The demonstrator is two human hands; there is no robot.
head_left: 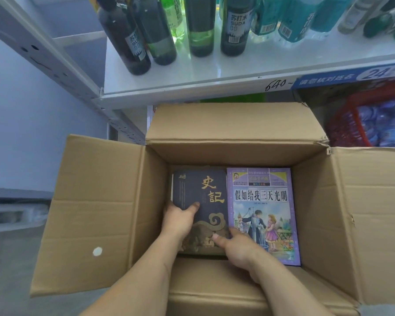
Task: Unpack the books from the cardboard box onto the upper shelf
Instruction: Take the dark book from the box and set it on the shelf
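An open cardboard box (96, 201) stands on the floor with its flaps spread. Inside lie two stacks side by side: a dark blue book (205, 192) with gold characters on the left and a purple illustrated book (262, 201) on the right. My left hand (180, 221) grips the dark book's left edge, thumb on the cover. My right hand (236, 246) holds its lower right corner, thumb on top, fingers between the two books. The white upper shelf (192, 76) hangs above the box.
Dark and green bottles (196, 26) and teal bottles (294, 19) stand in rows on the white shelf. A red basket (351, 115) with blue packets sits under the shelf at right. A perforated metal upright (55, 65) runs down the left.
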